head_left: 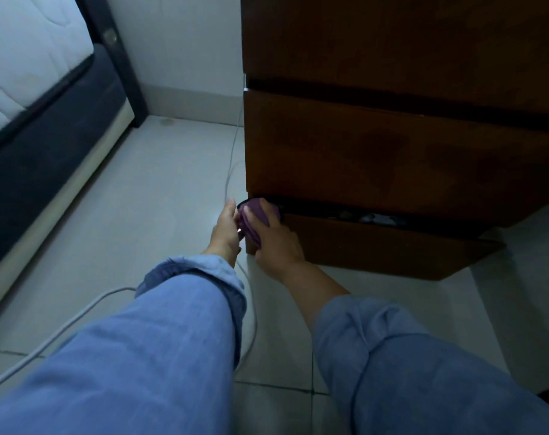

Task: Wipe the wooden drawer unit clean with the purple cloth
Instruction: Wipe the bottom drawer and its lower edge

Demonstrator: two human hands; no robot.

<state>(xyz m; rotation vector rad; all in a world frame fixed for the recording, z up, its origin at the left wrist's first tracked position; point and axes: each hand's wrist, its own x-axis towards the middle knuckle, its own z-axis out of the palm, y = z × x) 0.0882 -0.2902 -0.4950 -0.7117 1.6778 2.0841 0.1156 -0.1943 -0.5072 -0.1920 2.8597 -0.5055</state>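
The dark brown wooden drawer unit point(392, 152) fills the upper right; its bottom drawer point(376, 249) stands pulled out a little, with small items showing in the gap. The bunched purple cloth point(251, 221) is pressed against the drawer's left front corner. My right hand point(274, 238) grips the cloth from the right, fingers wrapped over it. My left hand point(226, 229) touches the cloth's left side, thumb up; whether it grips the cloth or only steadies it is unclear. Both arms wear blue denim sleeves.
A white cable point(232, 158) runs down the unit's left edge and loops across the pale tiled floor point(141, 215) under my left arm. A bed with a white mattress point(25, 58) and dark frame lies at the left. A white wall stands behind.
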